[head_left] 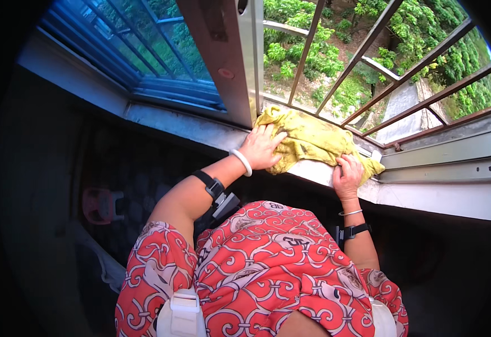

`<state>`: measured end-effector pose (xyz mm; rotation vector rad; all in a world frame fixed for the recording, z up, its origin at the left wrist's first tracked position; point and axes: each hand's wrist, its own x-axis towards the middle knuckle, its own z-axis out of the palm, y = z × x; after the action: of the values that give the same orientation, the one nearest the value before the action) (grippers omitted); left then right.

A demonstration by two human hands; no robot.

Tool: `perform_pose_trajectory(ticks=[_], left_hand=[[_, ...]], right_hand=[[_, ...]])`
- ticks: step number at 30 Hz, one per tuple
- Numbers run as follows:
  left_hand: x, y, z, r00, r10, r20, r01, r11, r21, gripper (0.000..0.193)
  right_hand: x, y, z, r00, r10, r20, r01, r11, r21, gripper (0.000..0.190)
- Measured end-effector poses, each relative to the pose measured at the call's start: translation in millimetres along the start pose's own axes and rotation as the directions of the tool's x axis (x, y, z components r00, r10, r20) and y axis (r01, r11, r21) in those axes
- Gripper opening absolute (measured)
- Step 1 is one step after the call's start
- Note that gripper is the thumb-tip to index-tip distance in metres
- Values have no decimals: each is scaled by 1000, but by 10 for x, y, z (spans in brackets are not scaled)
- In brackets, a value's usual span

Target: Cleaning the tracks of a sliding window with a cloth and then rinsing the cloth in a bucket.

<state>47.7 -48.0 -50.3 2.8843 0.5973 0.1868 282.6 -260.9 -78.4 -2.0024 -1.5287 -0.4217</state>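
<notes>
A yellow cloth (312,132) with dark stains lies bunched along the white window sill (312,170), close to the metal bars. My left hand (262,147) presses on the cloth's left end with its fingers spread. At the cloth's right part, my right hand (348,175) has its fingers bent over the near edge, gripping the fabric. Part of the sill shows between the two hands.
Rusty window bars (355,63) stand just beyond the cloth. On the left is a sliding window frame (224,63) with blue glass (173,54). A metal track (447,153) runs to the right. A pink plastic stool (97,206) stands on the dark floor.
</notes>
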Motion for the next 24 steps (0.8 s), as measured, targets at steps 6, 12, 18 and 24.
perform_pose_trajectory(ticks=[6,12,18,24], left_hand=[[111,408,166,997,48,56,-46,998,-32,82],[397,894,155,970,227,82,-219,971,-98,85],[65,367,-11,955,285,77,-279,957,-77,83],[-211,-256,-261,974,187,132,-194,980,46,72]], right_hand=[[11,-47,6,999,38,9,-38,999,12,21],[-9,-28,-36,999,46,2,-46,999,4,22],[-37,-40,-25,999,20,-36,-19,1000,5,19],[-13,-28,-17,999,22,-42,-21,1000,17,17]])
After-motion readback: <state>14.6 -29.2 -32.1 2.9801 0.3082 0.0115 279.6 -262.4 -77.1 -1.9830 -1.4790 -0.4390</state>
